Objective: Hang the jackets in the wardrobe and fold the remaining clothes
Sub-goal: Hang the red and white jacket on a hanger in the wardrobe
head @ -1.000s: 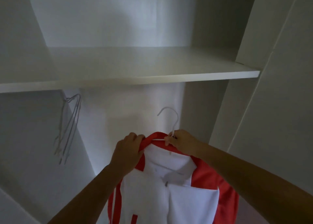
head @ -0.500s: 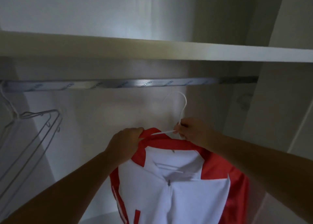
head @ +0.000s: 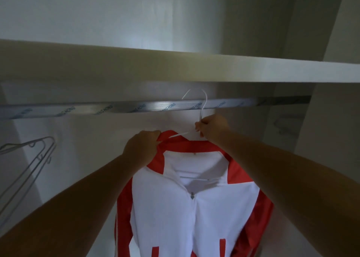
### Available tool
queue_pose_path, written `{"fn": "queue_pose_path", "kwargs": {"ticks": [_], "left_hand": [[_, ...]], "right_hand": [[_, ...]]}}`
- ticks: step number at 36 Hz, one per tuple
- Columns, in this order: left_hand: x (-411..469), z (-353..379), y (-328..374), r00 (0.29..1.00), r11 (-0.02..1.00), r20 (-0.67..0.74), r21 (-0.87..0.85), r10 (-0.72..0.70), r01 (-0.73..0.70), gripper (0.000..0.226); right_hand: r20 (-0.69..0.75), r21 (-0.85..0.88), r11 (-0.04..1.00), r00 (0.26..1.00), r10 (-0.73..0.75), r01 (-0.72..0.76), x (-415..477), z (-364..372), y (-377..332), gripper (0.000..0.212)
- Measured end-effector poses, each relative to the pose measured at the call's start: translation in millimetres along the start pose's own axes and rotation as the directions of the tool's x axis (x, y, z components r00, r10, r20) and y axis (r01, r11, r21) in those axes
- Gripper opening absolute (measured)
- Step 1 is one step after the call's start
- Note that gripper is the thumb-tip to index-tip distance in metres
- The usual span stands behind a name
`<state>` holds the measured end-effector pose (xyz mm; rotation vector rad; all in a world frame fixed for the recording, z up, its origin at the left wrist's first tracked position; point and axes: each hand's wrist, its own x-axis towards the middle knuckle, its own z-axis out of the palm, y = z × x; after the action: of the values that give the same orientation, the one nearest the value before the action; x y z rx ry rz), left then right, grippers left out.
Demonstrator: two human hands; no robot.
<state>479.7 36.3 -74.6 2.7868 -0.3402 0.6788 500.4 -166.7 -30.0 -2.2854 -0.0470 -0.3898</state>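
While right hand point(head: 212, 127) pinches the hanger point(head: 204, 107), left hand point(head: 143, 146) grips the jacket point(head: 165, 208), hanging lengthwise downward.

Smooth, slightly shiny red-and-white cloth jacket point(head: 194, 208), thin white plastic-looking hanger point(head: 202, 108), glossy metal rail point(head: 116, 109) in printed film, matt white shelf point(head: 292, 71), grey wire hangers point(head: 33, 159)

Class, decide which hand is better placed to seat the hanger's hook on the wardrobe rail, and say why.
Right. The right hand pinches the hanger just under its hook, which is level with the rail. The left hand grips the jacket collar, lower down.
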Motion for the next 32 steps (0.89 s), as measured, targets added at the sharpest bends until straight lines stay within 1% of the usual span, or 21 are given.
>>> {"fn": "queue_pose_path", "kwargs": {"ticks": [3,6,9,12,14,15,16,17,18,19,20,21,22,23,25,26,27,29,32], "left_hand": [[2.0,8.6,-3.6,1.000,1.000,-0.021,0.007,-0.010,0.010,0.018],[7.7,11.3,-5.6,1.000,1.000,-0.023,0.013,-0.012,0.012,0.019],[9.1,16.8,-7.8,0.999,0.999,0.015,0.008,-0.042,0.042,0.020],[3.6,26.4,-8.9,0.994,0.998,0.083,0.014,-0.066,0.065,0.023],[-0.7,30.5,-8.9,0.995,0.997,0.071,0.005,-0.073,0.073,0.024],[-1.9,30.7,-8.4,0.996,0.997,0.049,-0.007,-0.073,0.073,0.024],[-2.9,30.2,-7.7,0.997,0.997,0.036,-0.018,-0.072,0.073,0.022],[-3.8,29.1,-6.4,0.997,0.997,0.035,-0.030,-0.071,0.072,0.022],[-4.8,28.0,-5.4,0.997,0.997,0.043,-0.041,-0.070,0.072,0.021],[-6.2,26.9,-4.1,0.996,0.996,0.050,-0.051,-0.070,0.073,0.021],[-7.9,26.3,-3.1,0.996,0.996,0.053,-0.060,-0.070,0.073,0.021],[-9.3,26.2,-1.9,0.996,0.995,0.051,-0.064,-0.068,0.072,0.021],[-10.5,26.4,-0.8,0.997,0.996,0.049,-0.063,-0.067,0.070,0.020],[-11.5,26.6,0.0,0.997,0.996,0.045,-0.057,-0.066,0.069,0.020],[-13.1,27.3,0.9,0.997,0.997,0.041,-0.042,-0.062,0.063,0.019],[-13.8,27.9,0.9,0.997,0.998,0.044,-0.037,-0.058,0.059,0.019],[-14.2,28.4,1.1,0.997,0.998,0.046,-0.035,-0.055,0.057,0.018],[-15.0,30.3,1.1,0.998,0.998,0.040,-0.043,-0.047,0.049,0.018],[-15.9,34.0,0.2,0.999,0.998,0.014,-0.042,-0.043,0.044,0.020]], "right_hand": [[-0.010,-0.039,0.999,1.000,-0.026,0.026,2.7,7.6,6.2,0.025],[-0.009,-0.058,0.998,1.000,-0.006,0.006,8.6,9.6,7.5,0.025],[-0.005,-0.083,0.996,1.000,-0.014,0.014,7.8,15.6,12.7,0.025],[0.022,-0.067,0.997,0.999,-0.033,0.035,-1.8,23.0,21.7,0.026],[0.011,-0.091,0.994,0.998,-0.063,0.064,-9.0,26.2,23.9,0.028],[-0.014,-0.132,0.987,0.995,-0.096,0.093,-12.6,27.1,24.3,0.025],[-0.056,-0.207,0.970,0.988,-0.144,0.129,-18.6,27.4,24.2,0.019],[-0.119,-0.301,0.936,0.967,-0.227,0.183,-27.2,27.4,25.3,0.015],[-0.183,-0.389,0.889,0.926,-0.330,0.240,-39.2,27.5,27.3,0.023],[-0.222,-0.446,0.839,0.871,-0.439,0.310,-52.2,28.3,33.0,0.032],[-0.246,-0.474,0.800,0.818,-0.521,0.367,-67.0,29.6,39.1,0.034],[-0.241,-0.484,0.771,0.785,-0.571,0.413,-80.8,33.3,49.1,0.032],[-0.194,-0.470,0.766,0.796,-0.574,0.438,-94.0,37.2,59.8,0.028],[-0.123,-0.430,0.784,0.831,-0.543,0.449,-103.6,42.8,72.8,0.023],[0.052,-0.356,0.860,0.926,-0.373,0.366,-117.6,55.0,93.5,0.014],[0.110,-0.375,0.876,0.952,-0.284,0.304,-121.6,62.5,102.8,0.015],[0.133,-0.408,0.880,0.970,-0.206,0.243,-123.8,70.7,111.7,0.018],[0.117,-0.437,0.894,0.992,-0.049,0.096,-127.6,84.6,120.5,0.025],[0.032,-0.385,0.916,0.991,0.131,-0.109,-128.0,102.6,126.5,0.032]]}}
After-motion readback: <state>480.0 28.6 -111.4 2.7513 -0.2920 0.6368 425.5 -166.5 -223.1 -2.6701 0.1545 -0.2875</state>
